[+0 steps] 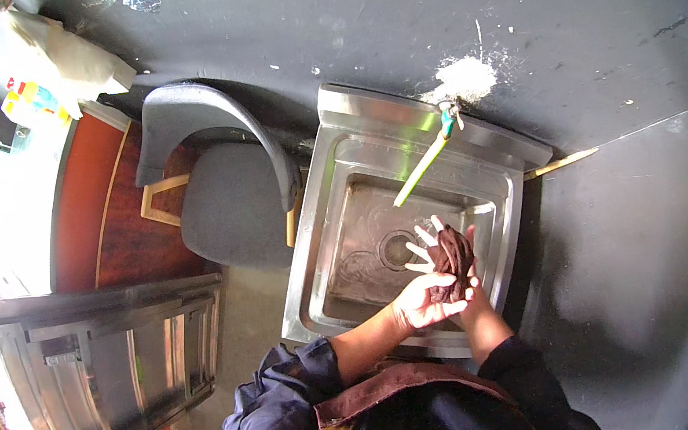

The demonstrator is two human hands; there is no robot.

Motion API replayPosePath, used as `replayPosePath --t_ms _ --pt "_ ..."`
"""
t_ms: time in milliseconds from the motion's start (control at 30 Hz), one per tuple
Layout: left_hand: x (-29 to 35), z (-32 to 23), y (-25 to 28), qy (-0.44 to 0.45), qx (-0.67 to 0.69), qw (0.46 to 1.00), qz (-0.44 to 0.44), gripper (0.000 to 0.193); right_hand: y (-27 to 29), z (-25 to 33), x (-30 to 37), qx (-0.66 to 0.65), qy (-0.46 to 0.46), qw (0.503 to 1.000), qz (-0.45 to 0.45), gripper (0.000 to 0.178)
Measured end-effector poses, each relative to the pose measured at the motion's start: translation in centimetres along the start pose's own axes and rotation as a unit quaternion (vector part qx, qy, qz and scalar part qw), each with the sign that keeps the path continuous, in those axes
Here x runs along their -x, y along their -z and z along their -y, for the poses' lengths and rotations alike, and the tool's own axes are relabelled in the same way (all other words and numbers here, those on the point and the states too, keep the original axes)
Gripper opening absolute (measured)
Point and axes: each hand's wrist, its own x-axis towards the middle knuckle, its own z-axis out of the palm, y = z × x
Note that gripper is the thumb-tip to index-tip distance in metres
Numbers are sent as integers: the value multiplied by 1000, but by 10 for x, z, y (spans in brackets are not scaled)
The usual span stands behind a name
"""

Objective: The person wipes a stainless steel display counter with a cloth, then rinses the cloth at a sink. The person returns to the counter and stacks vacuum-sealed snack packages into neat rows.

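The left forearm [368, 345] is angled inward and the right forearm [486, 332] is stretched ahead, both bared below the elbow. The right hand [429, 239] is held out with fingers splayed, its middle hidden from view; the left hand [424, 301] is brought across near the right wrist, its thumb and fingers closed.

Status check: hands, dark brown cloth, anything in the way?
Left hand grips dark brown cloth against open right hand. Lime-green tube over stainless-steel sink, apart from hands.
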Motion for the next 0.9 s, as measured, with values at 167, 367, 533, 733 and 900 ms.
replayPosePath --t_ms 167,367,533,733,900 --pt "-1 -7 4 10 68 995 66 52 -6 -11 4 -90 165 973 136 60" --pt "-2 -30 18 87 -276 925 -247 20 -19 38 -17 325 -25 934 -147 40" --pt "-14 -27 46 32 -863 360 -354 38 3 -10 -49 775 55 549 -308 48" --pt "1 -20 32 10 -835 380 -398 59 12 -9 -37 621 -97 712 -315 54" --pt "19 -15 -22 92 -275 901 -322 39 -10 27 18 112 18 993 -18 81"
